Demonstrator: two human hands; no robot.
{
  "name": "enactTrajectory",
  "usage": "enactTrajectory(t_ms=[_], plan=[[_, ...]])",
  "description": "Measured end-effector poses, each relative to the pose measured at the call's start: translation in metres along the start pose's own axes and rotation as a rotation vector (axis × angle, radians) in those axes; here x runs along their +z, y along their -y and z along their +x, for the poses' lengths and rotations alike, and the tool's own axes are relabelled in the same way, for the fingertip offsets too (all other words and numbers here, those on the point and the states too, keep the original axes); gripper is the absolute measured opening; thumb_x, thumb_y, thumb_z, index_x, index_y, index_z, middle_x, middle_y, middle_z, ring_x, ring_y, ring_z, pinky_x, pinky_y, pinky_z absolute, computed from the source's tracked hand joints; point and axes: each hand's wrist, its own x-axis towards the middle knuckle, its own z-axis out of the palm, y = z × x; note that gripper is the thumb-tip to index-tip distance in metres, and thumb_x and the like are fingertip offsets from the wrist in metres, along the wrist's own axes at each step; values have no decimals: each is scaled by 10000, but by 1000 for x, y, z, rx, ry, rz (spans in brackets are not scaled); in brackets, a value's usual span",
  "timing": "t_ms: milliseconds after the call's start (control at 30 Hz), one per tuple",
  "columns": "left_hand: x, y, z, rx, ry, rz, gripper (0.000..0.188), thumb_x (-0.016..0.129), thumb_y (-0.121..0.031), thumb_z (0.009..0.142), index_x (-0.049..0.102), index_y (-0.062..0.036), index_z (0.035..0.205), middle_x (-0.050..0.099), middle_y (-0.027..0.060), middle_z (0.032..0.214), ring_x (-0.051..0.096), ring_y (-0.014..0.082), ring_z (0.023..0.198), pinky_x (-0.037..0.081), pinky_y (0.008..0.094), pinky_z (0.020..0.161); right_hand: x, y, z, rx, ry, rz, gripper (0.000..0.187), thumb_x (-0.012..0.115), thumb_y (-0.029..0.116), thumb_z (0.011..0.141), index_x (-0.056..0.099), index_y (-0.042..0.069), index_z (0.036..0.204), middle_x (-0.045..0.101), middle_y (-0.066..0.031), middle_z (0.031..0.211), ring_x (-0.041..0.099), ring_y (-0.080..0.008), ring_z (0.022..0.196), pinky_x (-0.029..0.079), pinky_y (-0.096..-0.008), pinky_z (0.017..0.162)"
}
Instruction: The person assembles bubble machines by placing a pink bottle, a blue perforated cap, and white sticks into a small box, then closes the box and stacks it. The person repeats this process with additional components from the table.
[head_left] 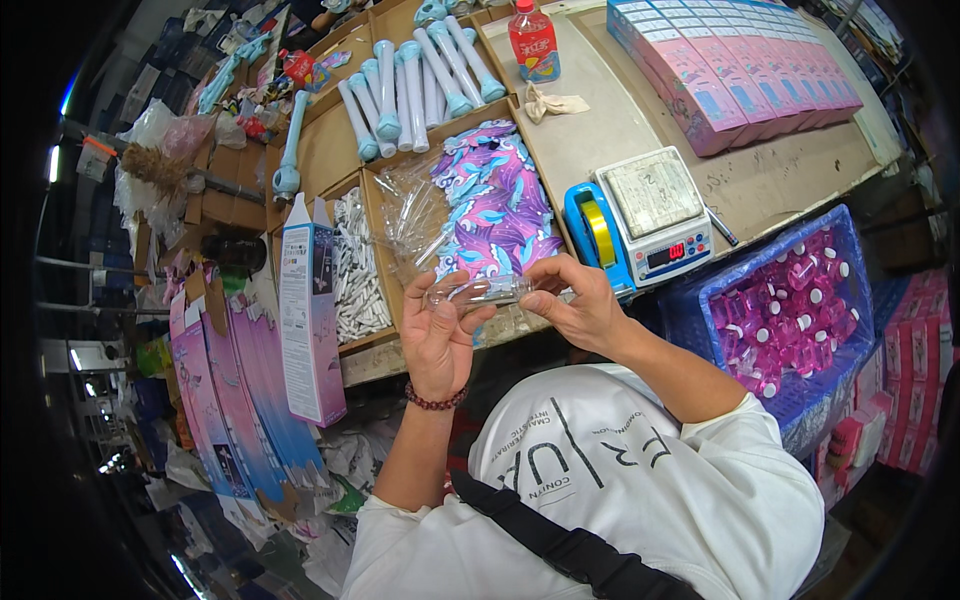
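In front of my chest, a see-through plastic tube (485,291) lies level between both hands. My left hand (440,325) is closed around its rounded left end, thumb on the near side. My right hand (578,303) pinches the narrower right end between thumb and fingers. Just beyond them, a box compartment holds purple and blue patterned pieces (490,205), wavy in outline. Loose see-through plastic pieces (408,205) lie beside those, and small white cylinders (358,270) fill the compartment to the left.
White tubes with light-blue ends (412,90) lie at the back. On the right stand a blue tape dispenser (590,230), a digital scale (658,205) and a blue crate (715,290) of pink bottles. Pink-and-blue cartons (740,85) sit far right; a tall carton (308,320) stands left.
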Motion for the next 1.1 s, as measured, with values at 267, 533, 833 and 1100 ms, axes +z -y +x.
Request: enactTrajectory(t_ms=[267, 533, 833, 1100], plan=[[1, 0, -1, 0, 8, -5, 363, 543, -71, 961, 436, -107, 1306, 548, 180, 1258, 594, 320, 1133, 578, 446, 880, -1, 2, -1, 8, 8, -10, 321, 738, 279, 848, 612, 7, 961, 655, -89, 766, 647, -158, 642, 524, -275, 589], [0, 1, -3, 6, 5, -10, 358, 537, -65, 963, 438, -103, 1305, 547, 180, 1264, 590, 326, 1138, 576, 441, 888, -1, 0, -2, -43, 18, -13, 286, 736, 169, 844, 630, 23, 1066, 677, -98, 854, 666, -169, 686, 535, -274, 618], [-1, 2, -3, 25, 10, -14, 358, 536, -60, 962, 438, -95, 1305, 551, 182, 1265, 585, 338, 1141, 575, 436, 888, -1, 6, -3, 72, -3, 160, 262, 724, 118, 853, 634, 16, 1077, 662, -92, 897, 645, -139, 725, 524, -259, 637], [-1, 2, -3, 35, 21, -14, 364, 545, -60, 958, 440, -95, 1305, 552, 181, 1265, 582, 340, 1145, 575, 437, 884, -6, -2, -2, 33, 52, 4, 223, 713, 165, 868, 647, 1, 1004, 664, -104, 864, 635, -146, 687, 514, -269, 625]])
